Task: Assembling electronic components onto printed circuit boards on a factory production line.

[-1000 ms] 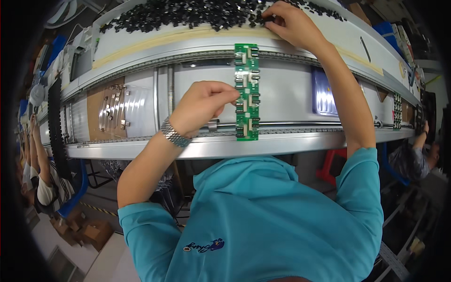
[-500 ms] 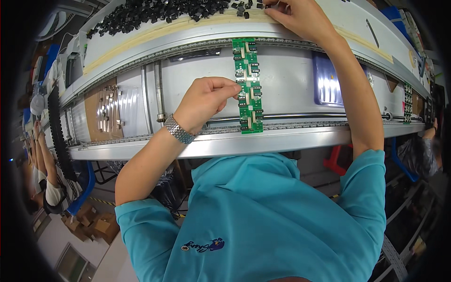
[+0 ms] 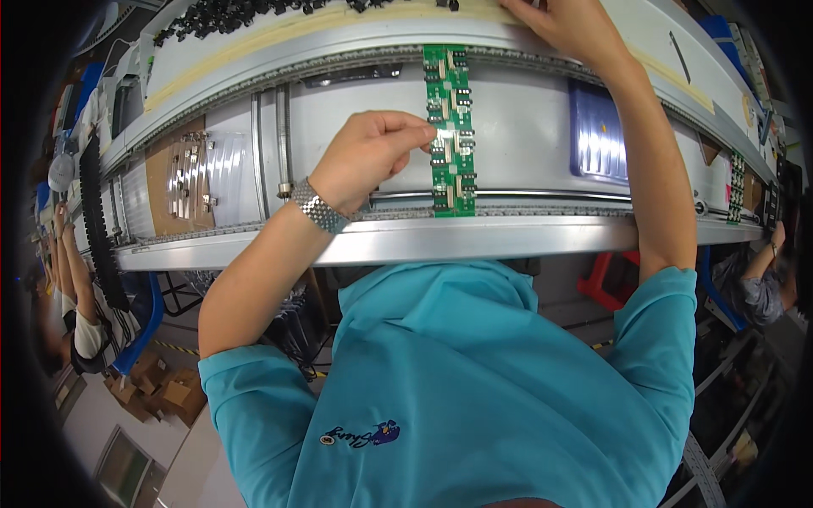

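A long narrow green circuit board lies across the two rails of a conveyor, carrying black sockets and pale connectors. At its left edge, about mid-length, my left hand has thumb and forefinger pinched together, the tips touching the board. Anything between those fingertips is too small to make out. Farther away, my right hand reaches over the far rail to the parts ledge, fingers bent together. Its fingertips are cut off by the upper edge, so what they hold is hidden. Loose black parts are heaped along that ledge, left of the right hand.
The near metal rail runs between my body and the board. Under the conveyor lie a clear tray of small metal parts and a blue-tinted plastic tray. Another board sits at far right. Other people work at both sides.
The view has tipped so that everything sits higher, and the right fingertips and much of the black pile leave the picture. My left hand stays at the same spot on the board.
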A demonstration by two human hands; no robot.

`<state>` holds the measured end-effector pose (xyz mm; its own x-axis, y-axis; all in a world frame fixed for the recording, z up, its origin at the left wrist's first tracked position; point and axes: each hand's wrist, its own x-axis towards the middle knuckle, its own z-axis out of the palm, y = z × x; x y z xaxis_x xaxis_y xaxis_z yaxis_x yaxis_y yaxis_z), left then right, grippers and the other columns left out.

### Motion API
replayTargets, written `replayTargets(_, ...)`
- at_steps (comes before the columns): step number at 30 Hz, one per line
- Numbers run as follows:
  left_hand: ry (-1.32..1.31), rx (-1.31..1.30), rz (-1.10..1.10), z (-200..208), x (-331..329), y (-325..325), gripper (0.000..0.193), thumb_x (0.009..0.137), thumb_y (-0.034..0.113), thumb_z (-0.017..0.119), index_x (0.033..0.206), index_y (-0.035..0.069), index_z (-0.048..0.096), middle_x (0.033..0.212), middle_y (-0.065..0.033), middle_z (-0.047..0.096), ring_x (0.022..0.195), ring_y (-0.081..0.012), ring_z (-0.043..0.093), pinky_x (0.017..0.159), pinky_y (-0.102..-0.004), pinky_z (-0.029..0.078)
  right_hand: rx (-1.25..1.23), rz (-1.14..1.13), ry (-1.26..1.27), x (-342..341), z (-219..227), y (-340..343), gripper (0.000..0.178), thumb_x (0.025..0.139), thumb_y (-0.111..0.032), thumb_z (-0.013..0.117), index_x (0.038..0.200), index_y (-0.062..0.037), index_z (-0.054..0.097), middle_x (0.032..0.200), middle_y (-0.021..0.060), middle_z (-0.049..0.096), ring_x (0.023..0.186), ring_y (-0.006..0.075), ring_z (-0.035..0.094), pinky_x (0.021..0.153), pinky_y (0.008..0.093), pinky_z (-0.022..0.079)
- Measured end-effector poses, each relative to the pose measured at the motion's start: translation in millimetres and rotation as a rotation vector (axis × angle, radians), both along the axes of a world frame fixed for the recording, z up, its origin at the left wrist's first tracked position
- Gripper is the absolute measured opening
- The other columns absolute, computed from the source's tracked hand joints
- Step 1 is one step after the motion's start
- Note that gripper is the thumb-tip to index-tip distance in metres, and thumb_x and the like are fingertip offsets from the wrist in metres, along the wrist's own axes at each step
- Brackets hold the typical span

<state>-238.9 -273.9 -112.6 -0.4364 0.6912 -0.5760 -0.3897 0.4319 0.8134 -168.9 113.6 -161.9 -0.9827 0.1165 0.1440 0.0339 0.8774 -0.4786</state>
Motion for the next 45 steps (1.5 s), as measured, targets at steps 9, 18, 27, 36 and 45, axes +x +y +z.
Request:
replayTargets(9,0.060,-0.049,-0.029,3,-3,3,0.023,0.094,0.016,0.072,0.106,-0.003,0.077,0.087,-0.0057,0.074,0.056,-0.0044,0.049,0.050,-0.0166,0.037,-0.053,-0.009,-0.031,1,-12,11,0.026,0.094,-0.014,0.071,0.117,-0.0030,0.074,0.107,0.0054,0.072,0.083,0.0152,0.066,0.077,0.0288,0.055)
replayTargets(18,0.664,-0.031,-0.143,34,-34,5,0.026,0.092,0.019,0.073,0.112,0.002,0.077,0.094,-0.0054,0.076,0.063,-0.0104,0.057,0.060,-0.0227,0.047,0.001,-0.063,0.062,-2,78,-81,0.025,0.094,-0.014,0.071,0.117,-0.0027,0.074,0.107,0.0052,0.072,0.084,0.0149,0.066,0.078,0.0284,0.055)
replayTargets(27,1.934,0.102,-0.243,11,-59,102,0.007,0.087,0.012,0.066,0.091,0.006,0.068,0.092,-0.0078,0.063,0.074,-0.0272,0.064,0.065,-0.0388,0.054,-0.672,-0.030,0.146,31,80,-91,0.020,0.090,0.002,0.072,0.111,0.0013,0.074,0.105,0.0059,0.071,0.090,0.0125,0.065,0.084,0.0238,0.055)
replayTargets(36,1.313,0.283,-0.298,32,-67,88,0.024,0.096,0.007,0.066,0.119,0.002,0.069,0.107,-0.0109,0.075,0.087,-0.0222,0.071,0.077,-0.0314,0.057,-0.727,0.162,0.156,40,52,-91,0.021,0.086,-0.014,0.075,0.104,-0.0052,0.079,0.086,0.0029,0.077,0.072,0.0108,0.065,0.068,0.0254,0.054)
replayTargets(45,0.557,0.263,-0.038,30,-54,42,0.027,0.095,0.004,0.071,0.121,-0.003,0.070,0.110,-0.0144,0.075,0.095,-0.0220,0.073,0.087,-0.0302,0.061,-0.819,0.045,0.024,59,83,-115,0.021,0.090,-0.007,0.076,0.111,-0.0035,0.078,0.101,0.0084,0.078,0.084,0.0127,0.072,0.078,0.0241,0.060)
